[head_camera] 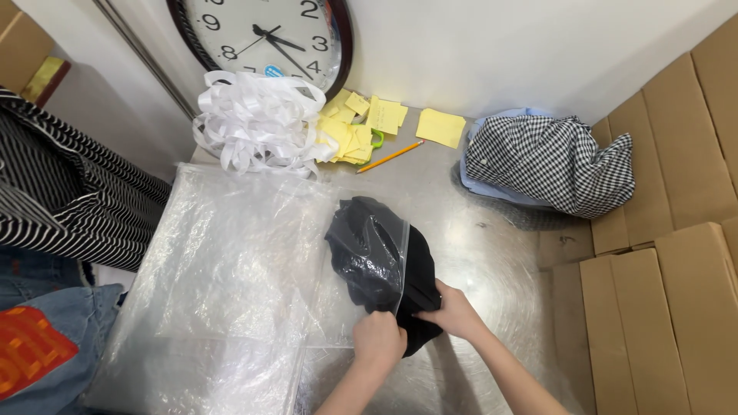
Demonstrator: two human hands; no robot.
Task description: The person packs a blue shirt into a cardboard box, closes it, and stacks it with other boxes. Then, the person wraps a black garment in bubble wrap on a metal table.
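A black garment [421, 270] lies on the metal table [492, 253], partly inside a clear plastic bag [367, 250]. My left hand [378, 338] pinches the bag's open edge at the near end. My right hand [453, 313] grips the black cloth that sticks out of the bag beside it. The two hands are almost touching. The far end of the garment is covered by the shiny plastic.
A stack of large clear bags [223, 284] covers the table's left half. White paper strips [257, 119], yellow notes [384, 115] and a pencil [390, 156] lie at the back. A checked cloth [550, 161] sits back right. Cardboard boxes [661, 253] line the right; striped clothing [69, 200] hangs left.
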